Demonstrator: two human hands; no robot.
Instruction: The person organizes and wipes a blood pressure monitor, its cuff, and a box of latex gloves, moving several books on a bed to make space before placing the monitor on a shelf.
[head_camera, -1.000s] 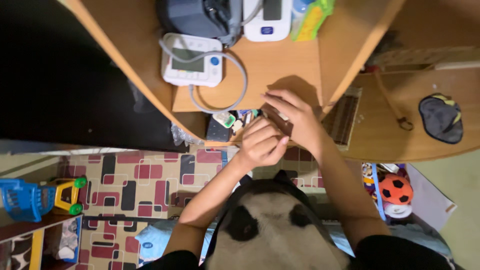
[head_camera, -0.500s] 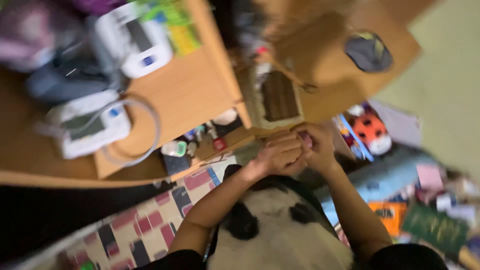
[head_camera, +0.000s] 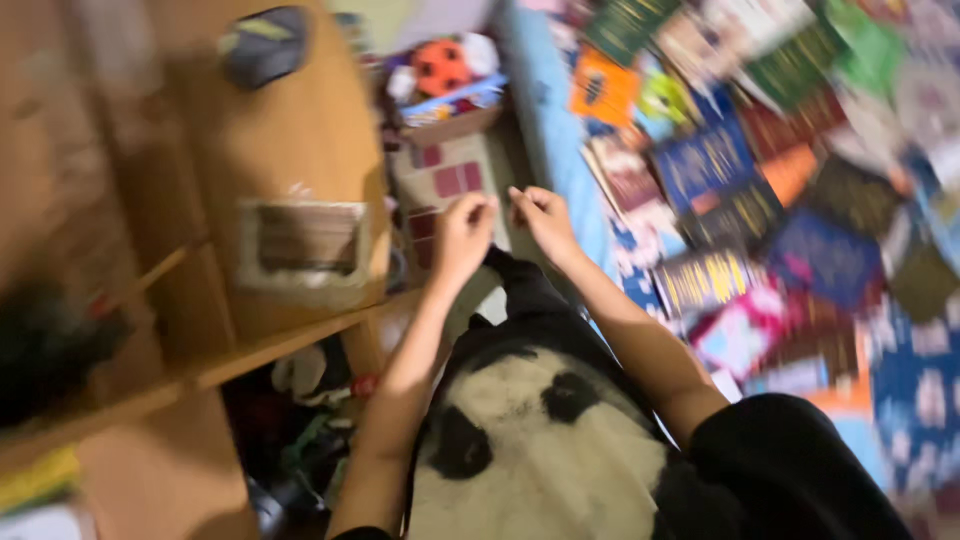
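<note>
1. The left hand (head_camera: 462, 232) and right hand (head_camera: 545, 220) are close together, in front of the chest, beside the wooden worktop (head_camera: 290, 130).
2. Fingers curl in, maybe pinching something tiny; too blurry to tell.
3. It is probably light; best pinched by fingertips.

wooden desk (head_camera: 300, 130): framed box (head_camera: 305, 245), dark cap (head_camera: 262, 42) | floor (head_camera: 560, 110): scattered booklets (head_camera: 740, 200)

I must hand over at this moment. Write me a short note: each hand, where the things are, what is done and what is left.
Left hand and right hand: raised close together over the lap, fingertips pinched; anything held is too small and blurred to tell.
Things: wooden desk on the left with a framed box on it; many colourful booklets spread on the right.
Done and left: cannot be judged; the picture is blurred.
</note>
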